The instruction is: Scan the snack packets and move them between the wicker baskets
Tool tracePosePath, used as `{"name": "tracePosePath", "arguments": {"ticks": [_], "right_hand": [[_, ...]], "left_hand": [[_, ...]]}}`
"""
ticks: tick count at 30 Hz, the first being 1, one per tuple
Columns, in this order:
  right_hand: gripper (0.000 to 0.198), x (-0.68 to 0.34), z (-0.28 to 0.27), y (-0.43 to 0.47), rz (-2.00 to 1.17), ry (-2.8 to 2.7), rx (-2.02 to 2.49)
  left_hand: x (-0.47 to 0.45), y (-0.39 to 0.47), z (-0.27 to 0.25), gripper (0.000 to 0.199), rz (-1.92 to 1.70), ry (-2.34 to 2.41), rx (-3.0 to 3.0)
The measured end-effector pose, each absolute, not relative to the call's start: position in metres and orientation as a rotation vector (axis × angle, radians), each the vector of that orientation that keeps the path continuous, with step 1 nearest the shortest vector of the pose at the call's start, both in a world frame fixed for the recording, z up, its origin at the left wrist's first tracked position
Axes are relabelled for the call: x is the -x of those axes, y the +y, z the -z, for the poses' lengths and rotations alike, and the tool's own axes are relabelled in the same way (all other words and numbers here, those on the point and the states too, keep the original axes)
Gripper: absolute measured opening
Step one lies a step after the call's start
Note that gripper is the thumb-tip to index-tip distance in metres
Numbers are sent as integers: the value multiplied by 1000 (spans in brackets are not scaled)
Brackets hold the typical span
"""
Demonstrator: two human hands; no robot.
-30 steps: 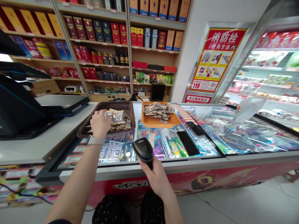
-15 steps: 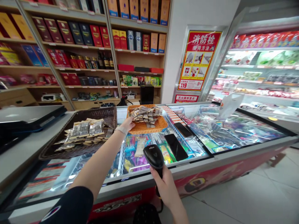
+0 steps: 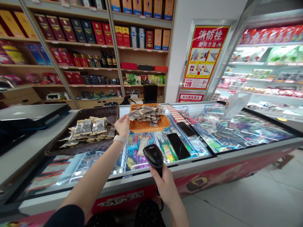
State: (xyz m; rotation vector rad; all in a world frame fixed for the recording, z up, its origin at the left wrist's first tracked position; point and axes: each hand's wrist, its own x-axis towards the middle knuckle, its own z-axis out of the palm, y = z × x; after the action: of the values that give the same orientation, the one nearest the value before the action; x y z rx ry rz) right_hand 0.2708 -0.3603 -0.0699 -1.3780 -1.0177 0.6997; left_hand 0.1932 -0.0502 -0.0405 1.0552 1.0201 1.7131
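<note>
My right hand (image 3: 165,183) is wrapped around the handle of a black barcode scanner (image 3: 153,156), its head tilted up over the freezer's front edge. At the left rim of an orange wicker basket (image 3: 151,128), my left hand (image 3: 122,126) is closed in a pinch, with a small flat packet (image 3: 133,116) at its fingertips. More small clear-and-brown packets (image 3: 148,111) lie heaped in that basket. To the left of my hand, a dark brown wicker basket (image 3: 81,112) carries a larger pile of similar packets (image 3: 88,127).
Both baskets rest on a glass-topped chest freezer (image 3: 138,164) filled with colourful packages. Two black phones (image 3: 178,146) lie on the glass to the right. A clear plastic bag (image 3: 236,104) stands further right. Shelves of boxes line the back wall.
My left hand has drawn back from inside the orange basket to its left rim, its fingers now raised and pinched. The scanner has stayed nearly in place, while the view has shifted slightly.
</note>
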Motion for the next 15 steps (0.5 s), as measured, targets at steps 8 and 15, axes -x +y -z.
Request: {"name": "tracePosePath", "arguments": {"ticks": [8,15], "right_hand": [[36,-250,62,-361,-715,-1076,1334],[35,-234,58,-360,-710,-1134,1309]], "left_hand": [[-150,-125,44,34,-1705,862,-825],[-133,-172,58,23,-1304,734,-664]]}}
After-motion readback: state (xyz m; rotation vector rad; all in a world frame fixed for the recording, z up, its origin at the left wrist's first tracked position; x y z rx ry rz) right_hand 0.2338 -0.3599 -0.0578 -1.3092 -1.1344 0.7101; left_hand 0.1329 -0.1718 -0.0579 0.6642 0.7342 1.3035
